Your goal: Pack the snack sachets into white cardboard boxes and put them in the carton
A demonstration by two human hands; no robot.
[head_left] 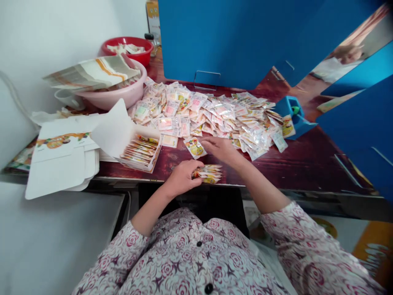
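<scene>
My left hand (182,178) is shut on a small stack of printed foil sachets (208,174), which rests near the table's front edge. My right hand (221,149) reaches left, its fingertips pinching the edge of a single yellow-printed sachet (195,147). Beyond both hands lies a large loose heap of sachets (208,114). To the left stands an open white cardboard box (139,152) holding a row of sachets on edge, close to the single sachet but apart from my hands.
Flat white box blanks (61,157) overhang the left table edge. Behind them stand a pink basin (123,96) under a paper bundle (92,73) and a red bowl (127,49). A blue holder (291,116) sits right of the heap, and blue panels (233,41) rise along the glossy red-brown table (307,164).
</scene>
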